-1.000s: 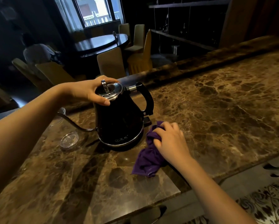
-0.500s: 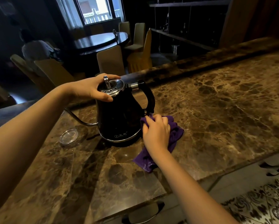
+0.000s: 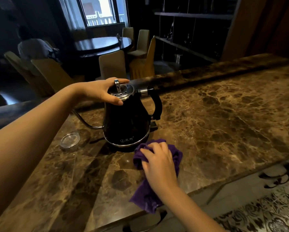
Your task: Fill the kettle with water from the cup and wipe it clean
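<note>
A black kettle with a steel lid, a thin gooseneck spout to the left and a black handle to the right stands upright on the brown marble counter. My left hand grips its lid rim from the left. My right hand holds a bunched purple cloth on the counter just in front of the kettle's base, at its right. The cloth's tail hangs toward the near edge. No cup is in view.
A small clear glass lid or dish lies on the counter left of the kettle, under the spout. Beyond the counter's raised far ledge are a round dark table, several chairs and a seated person. Shelves stand at the back right.
My right hand with the cloth has moved from beside the kettle's handle side down to the counter in front of the base. My left hand stays on the lid.
</note>
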A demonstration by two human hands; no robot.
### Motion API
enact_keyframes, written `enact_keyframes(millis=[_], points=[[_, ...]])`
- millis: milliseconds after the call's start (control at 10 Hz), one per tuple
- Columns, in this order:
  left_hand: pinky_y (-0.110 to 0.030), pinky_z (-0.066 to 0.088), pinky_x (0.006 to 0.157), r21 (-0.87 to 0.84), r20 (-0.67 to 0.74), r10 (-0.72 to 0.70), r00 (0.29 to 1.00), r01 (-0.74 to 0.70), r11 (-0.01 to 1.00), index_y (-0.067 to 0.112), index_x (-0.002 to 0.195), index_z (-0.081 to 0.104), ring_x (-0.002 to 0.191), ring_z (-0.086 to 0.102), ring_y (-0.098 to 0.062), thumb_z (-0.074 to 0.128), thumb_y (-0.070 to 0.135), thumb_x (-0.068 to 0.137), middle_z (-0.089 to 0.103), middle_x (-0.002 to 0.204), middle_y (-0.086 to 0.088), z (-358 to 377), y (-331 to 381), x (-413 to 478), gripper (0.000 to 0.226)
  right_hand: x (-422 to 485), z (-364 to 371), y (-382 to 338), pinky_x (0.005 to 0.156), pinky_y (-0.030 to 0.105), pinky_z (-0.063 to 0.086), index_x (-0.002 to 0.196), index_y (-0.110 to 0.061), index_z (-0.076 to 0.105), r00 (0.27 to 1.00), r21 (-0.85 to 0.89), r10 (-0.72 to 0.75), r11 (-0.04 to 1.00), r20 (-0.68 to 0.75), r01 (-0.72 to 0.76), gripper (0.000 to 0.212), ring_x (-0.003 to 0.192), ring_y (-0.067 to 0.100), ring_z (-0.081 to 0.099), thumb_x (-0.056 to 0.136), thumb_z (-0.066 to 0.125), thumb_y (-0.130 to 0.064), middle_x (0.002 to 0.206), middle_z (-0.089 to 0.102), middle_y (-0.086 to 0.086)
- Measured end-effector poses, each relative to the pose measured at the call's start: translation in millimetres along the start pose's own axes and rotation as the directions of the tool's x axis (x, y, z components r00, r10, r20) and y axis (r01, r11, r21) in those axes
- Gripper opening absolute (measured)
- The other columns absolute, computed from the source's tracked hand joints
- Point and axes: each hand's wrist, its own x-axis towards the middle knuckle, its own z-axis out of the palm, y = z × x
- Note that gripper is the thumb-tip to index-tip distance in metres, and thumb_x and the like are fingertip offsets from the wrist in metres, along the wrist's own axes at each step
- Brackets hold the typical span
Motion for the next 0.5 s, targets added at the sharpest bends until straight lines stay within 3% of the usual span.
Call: enact_keyframes(millis=[100, 300, 400, 500], points=[[-0.025, 0.021, 0.101, -0.018, 0.015, -0.009, 1.0, 0.009, 1.0, 0.036, 0.142, 0.01, 0.124, 0.023, -0.007, 0.069, 0.048, 0.062, 0.019, 0.151, 0.004, -1.2, -1.9, -0.3, 0.101, 12.2, -30.6, 24.3, 0.093, 0.041, 0.042, 0.108, -0.011, 0.066, 0.988, 0.0, 0.043, 0.999, -0.146, -0.044, 0.029, 0.107, 0.029, 0.047, 0.079, 0.061, -0.011, 0.109, 0.061, 0.008], [-0.029, 0.027, 0.1, -0.131, -0.183, 0.069, 0.981, -0.093, 0.987, 0.047, 0.135, 0.021, 0.131, 0.027, -0.015, 0.07, 0.052, 0.059, 0.026, 0.143, 0.008, 12.2, -11.3, -18.2, 0.09, 36.0, -82.3, 65.6, 0.088, 0.046, 0.046, 0.104, -0.008, 0.066, 0.935, -0.092, 0.028, 0.994, -0.353, -0.065, 0.03, 0.101, 0.033, 0.05, 0.074, 0.067, -0.005, 0.104, 0.062, 0.013], [-0.03, 0.03, 0.098, -0.052, -0.343, 0.083, 0.936, -0.107, 0.993, 0.038, 0.136, 0.026, 0.125, 0.032, -0.015, 0.064, 0.057, 0.06, 0.034, 0.137, 0.004, 18.8, -5.0, -27.6, 0.087, 33.9, -81.2, 82.3, 0.097, 0.047, 0.039, 0.114, -0.011, 0.06, 0.974, -0.142, 0.065, 0.985, -0.217, -0.097, 0.04, 0.115, 0.034, 0.042, 0.075, 0.067, -0.009, 0.12, 0.052, 0.014], [-0.037, 0.026, 0.104, 0.092, -0.567, 0.132, 0.813, -0.097, 0.991, 0.027, 0.139, 0.027, 0.127, 0.028, -0.022, 0.063, 0.054, 0.071, 0.035, 0.139, -0.006, 41.5, -5.6, -38.8, 0.081, 15.2, -64.2, 99.5, 0.111, 0.039, 0.024, 0.136, -0.021, 0.04, 0.978, -0.159, 0.147, 0.98, 0.148, -0.123, 0.054, 0.135, 0.026, 0.024, 0.086, 0.056, -0.035, 0.144, 0.034, 0.006]])
